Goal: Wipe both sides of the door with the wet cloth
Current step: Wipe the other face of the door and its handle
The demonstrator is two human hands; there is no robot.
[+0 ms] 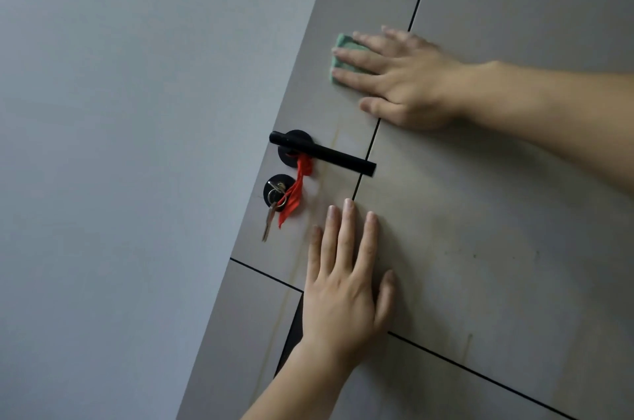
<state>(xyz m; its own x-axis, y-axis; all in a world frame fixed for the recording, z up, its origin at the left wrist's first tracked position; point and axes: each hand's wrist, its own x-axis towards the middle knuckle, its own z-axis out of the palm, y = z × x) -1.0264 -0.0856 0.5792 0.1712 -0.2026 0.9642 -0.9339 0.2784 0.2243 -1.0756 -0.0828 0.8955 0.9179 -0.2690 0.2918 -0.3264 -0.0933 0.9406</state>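
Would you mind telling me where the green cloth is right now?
In the head view, the green cloth is pressed flat on the door under the right hand's straight fingers, upper centre, above the black handle and near the door's edge.

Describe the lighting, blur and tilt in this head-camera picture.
Head view: dim, even light, no glare; faint shadow beneath the handle; right hand on the cloth slightly blurred, left hand sharper; door leans steeply, camera tilted.

Keys (269, 220) hang from a lock (279, 178), seemingly tied by red ribbon (303, 167).
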